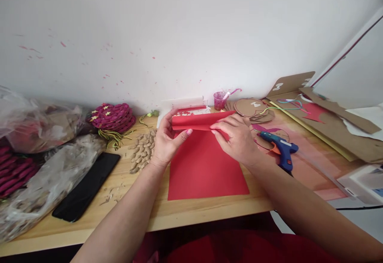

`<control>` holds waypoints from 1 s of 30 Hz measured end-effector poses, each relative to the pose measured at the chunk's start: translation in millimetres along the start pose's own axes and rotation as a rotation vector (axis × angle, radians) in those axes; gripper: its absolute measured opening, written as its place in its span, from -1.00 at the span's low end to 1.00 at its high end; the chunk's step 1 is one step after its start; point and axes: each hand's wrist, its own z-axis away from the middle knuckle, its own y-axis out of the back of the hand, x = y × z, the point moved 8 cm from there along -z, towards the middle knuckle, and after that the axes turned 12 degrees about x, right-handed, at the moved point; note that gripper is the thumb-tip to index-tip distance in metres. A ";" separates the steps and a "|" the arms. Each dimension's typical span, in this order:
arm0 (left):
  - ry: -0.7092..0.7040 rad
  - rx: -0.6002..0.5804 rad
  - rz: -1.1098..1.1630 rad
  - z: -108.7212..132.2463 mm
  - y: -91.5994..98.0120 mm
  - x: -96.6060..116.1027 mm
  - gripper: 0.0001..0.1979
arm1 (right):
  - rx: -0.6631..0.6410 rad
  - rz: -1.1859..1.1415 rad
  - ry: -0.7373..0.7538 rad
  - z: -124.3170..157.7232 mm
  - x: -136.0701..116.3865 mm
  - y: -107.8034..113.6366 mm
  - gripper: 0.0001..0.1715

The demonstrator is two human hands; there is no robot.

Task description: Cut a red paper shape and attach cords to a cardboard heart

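Bearing red paper (206, 167), a wooden table (191, 213) meets the pink-spotted wall (167, 35)

Forearms (127, 207) are bare, the clothing (227, 249) red, the thumbnail (189, 132) pink.

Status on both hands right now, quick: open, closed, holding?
Left hand: closed, holding the left end of the folded red paper.
Right hand: closed, fingers and thumb gripping the same paper toward its right end.
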 end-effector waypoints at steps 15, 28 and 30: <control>-0.078 -0.055 -0.439 -13.8 13.6 -0.2 -0.53 | 0.144 -0.170 -0.112 -4.0 15.5 11.5 -0.89; 0.367 0.070 -0.203 -11.3 31.1 -40.6 -0.57 | 0.492 -0.278 -0.608 3.4 81.2 31.8 -0.64; 0.332 0.132 -0.058 -16.3 33.9 -35.2 -0.59 | 0.499 -0.422 -0.835 13.8 103.3 19.0 -0.59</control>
